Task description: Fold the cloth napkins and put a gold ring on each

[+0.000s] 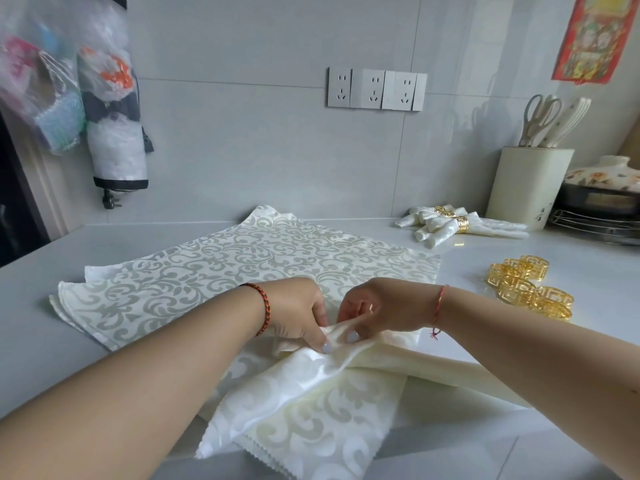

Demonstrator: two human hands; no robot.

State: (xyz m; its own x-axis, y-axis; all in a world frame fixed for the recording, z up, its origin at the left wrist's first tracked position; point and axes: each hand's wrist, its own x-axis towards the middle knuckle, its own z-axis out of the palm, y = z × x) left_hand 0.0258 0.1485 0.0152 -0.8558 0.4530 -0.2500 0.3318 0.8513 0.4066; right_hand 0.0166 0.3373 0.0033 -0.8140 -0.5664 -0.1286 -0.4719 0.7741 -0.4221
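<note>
Head view: no legible writing is showing; the red poster (588,36) is blurred. The left hand (298,313) and right hand (377,310) are both pinching a gathered fold of the napkin (311,403) lying at the near edge of the white bench (34,323). Flat napkins (225,268) are lying behind. Two ringed napkins (457,225) and loose gold rings (530,285) are resting right. Grey tiled wall, sockets (375,89).
</note>
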